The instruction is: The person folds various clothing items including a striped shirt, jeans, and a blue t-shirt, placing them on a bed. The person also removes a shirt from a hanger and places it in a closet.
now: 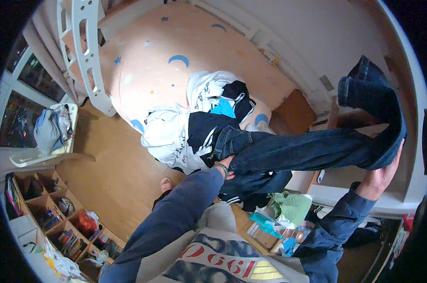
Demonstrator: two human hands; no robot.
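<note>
A pair of dark blue jeans (305, 148) stretches across the view to the right. My left hand (228, 168), with a bracelet at the wrist, is at the jeans near the waist end; its fingers are partly hidden by the cloth. From below, my right hand (385, 173) holds a leg of the jeans, whose lower end bends up and over. Under and beside the waist end lie a black garment with white stripes (203, 129) and a white garment with writing (167, 134). Another white garment (208, 86) and a bright blue cloth (223, 108) lie on the bed.
The bed (146, 67) has a peach sheet with moons and stars. A white ladder (88, 53) stands at its left. Cube shelves (61, 215) are at lower left, and a small white table (22, 160) holds clothes. A green cloth (293, 208) lies over drawers at lower right.
</note>
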